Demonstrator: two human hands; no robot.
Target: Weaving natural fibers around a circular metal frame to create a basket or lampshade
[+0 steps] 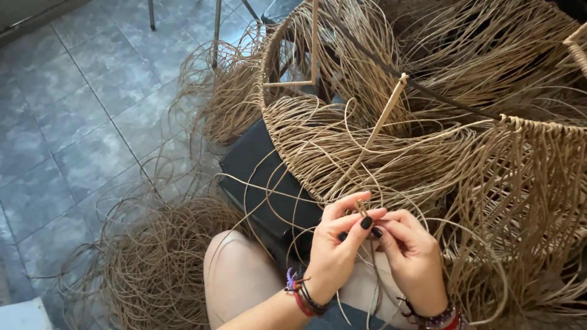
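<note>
Head view: I look down at my lap and my work.
Floor [67,116]: grey tiles, far left.
Woven frame [287,165]: round rim, loose strands hanging, just above my hands.
Cord pile [153,263]: tangled coil on the floor beside my knee.
Black box [263,177]: under the frame.
Left hand [336,244]: pinching a cord strand [361,211].
Right hand [409,247]: fingers closed on the same strand.

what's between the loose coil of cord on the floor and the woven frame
In the head view, a black box sits between the cord coil and the woven frame.
</note>
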